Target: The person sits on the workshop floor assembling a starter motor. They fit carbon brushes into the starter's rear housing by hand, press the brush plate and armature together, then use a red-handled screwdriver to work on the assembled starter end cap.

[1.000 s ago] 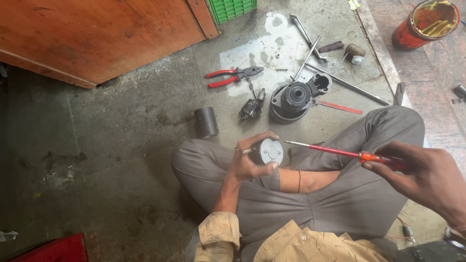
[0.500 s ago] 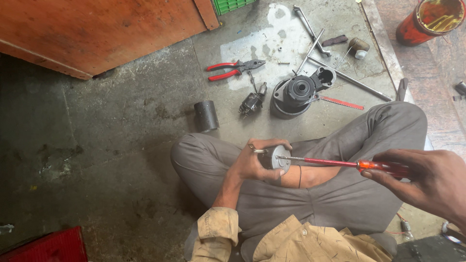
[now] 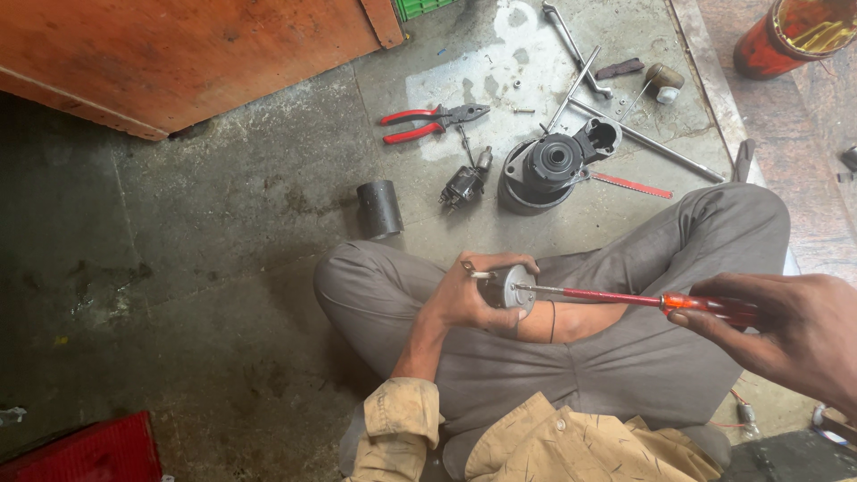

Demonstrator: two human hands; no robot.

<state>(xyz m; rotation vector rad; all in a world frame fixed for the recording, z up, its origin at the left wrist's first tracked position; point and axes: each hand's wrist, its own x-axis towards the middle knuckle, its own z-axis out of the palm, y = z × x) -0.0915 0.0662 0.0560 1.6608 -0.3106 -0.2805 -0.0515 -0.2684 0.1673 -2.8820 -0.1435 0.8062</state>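
Note:
I sit cross-legged on a concrete floor. My left hand (image 3: pixel 469 297) grips a small round metal motor part (image 3: pixel 515 287) over my lap, its flat face turned to the right. My right hand (image 3: pixel 790 335) holds a long red-handled screwdriver (image 3: pixel 625 299) by the handle. The shaft lies level and its tip touches the centre of the round part's face.
On the floor ahead lie red-handled pliers (image 3: pixel 428 120), a black cylinder sleeve (image 3: pixel 379 208), a small armature (image 3: pixel 464 186), a black motor housing (image 3: pixel 553 165), a red blade (image 3: pixel 632 185), metal rods (image 3: pixel 643 138) and a spanner. An orange wooden panel (image 3: pixel 178 54) stands at the left, a red can (image 3: pixel 794 36) at top right.
My left hand has turned the round part so its face points right. The screwdriver has moved down and left, its tip now on the part's face. The view has shifted slightly.

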